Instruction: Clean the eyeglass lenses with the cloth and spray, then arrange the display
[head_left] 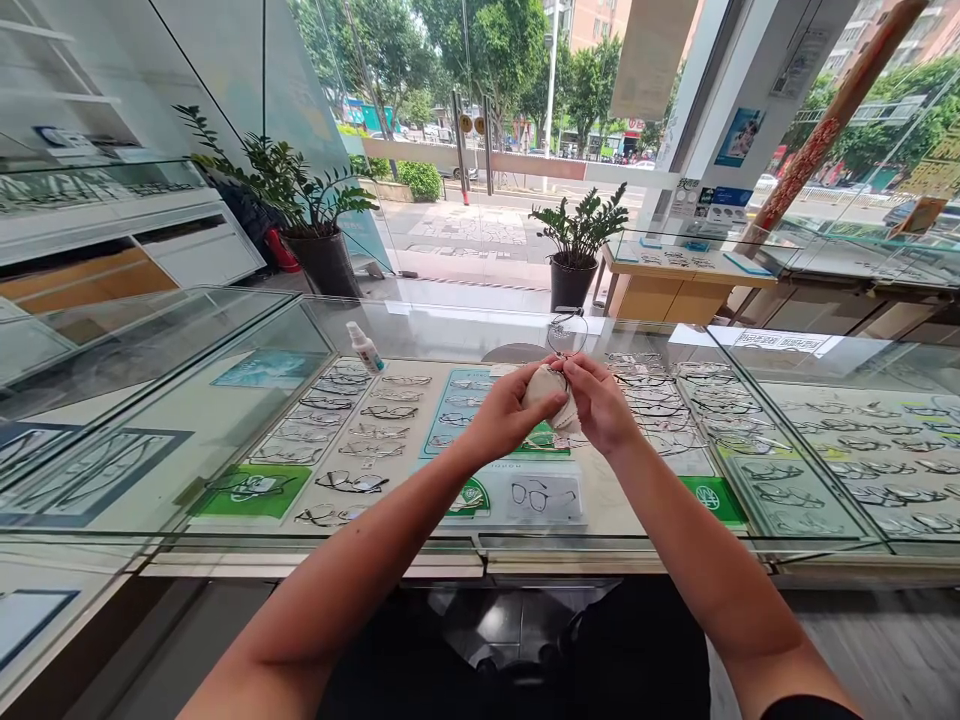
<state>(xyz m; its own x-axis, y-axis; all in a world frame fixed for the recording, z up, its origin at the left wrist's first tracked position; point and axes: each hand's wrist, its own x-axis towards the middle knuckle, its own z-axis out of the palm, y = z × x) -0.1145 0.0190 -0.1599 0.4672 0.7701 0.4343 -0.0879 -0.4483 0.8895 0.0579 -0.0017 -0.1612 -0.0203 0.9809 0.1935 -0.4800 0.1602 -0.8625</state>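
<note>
Over the middle of the glass counter, my left hand (510,408) is closed around a cream-coloured cloth (546,392), its thumb lying across the front. The cloth wraps part of a pair of eyeglasses (568,335), whose thin round rim sticks up beyond my fingers. My right hand (598,397) pinches the eyeglasses at the edge of the cloth, close to the left fingertips. The rest of the eyeglasses is hidden by the cloth and my fingers. A white spray bottle (365,348) stands on the counter to the left of my hands.
Rows of eyeglass frames (390,411) lie inside the glass display counter (450,545) under my arms. Beyond it stand two potted plants (319,260) before a glass door with handles (472,145). A wooden side table (675,290) is at the back right.
</note>
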